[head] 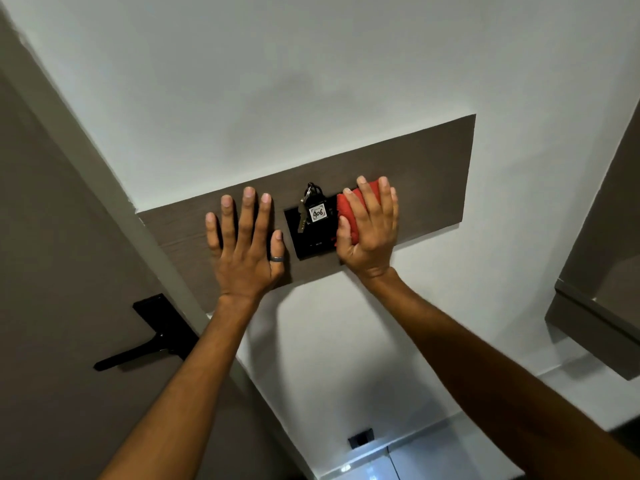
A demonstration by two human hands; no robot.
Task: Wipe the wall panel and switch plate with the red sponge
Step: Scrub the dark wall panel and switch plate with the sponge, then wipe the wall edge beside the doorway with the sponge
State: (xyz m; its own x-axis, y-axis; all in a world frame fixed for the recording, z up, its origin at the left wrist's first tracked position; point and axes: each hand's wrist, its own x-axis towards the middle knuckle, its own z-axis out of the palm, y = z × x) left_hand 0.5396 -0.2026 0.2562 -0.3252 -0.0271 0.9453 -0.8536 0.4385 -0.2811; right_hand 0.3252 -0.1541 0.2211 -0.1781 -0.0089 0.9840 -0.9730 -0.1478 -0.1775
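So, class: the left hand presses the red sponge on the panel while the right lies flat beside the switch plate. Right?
Not quite: the hands are swapped. The head view shows the right hand pressing the sponge on the panel, the left hand flat beside the switch plate.

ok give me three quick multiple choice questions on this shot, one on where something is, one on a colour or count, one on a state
1. Where is the sponge?
A. on the door handle
B. under the right hand, at the right edge of the black switch plate
C. under the left hand

2. How many rings show on the left hand?
A. none
B. one
C. three

3. How is the left hand held?
A. clenched in a fist
B. gripping the keys
C. open, fingers spread against the brown wall panel

Answers: 1 B, the right hand covers the red sponge beside the switch plate. 2 B, one grey ring on the thumb. 3 C, it lies spread over the wall panel, holding nothing.
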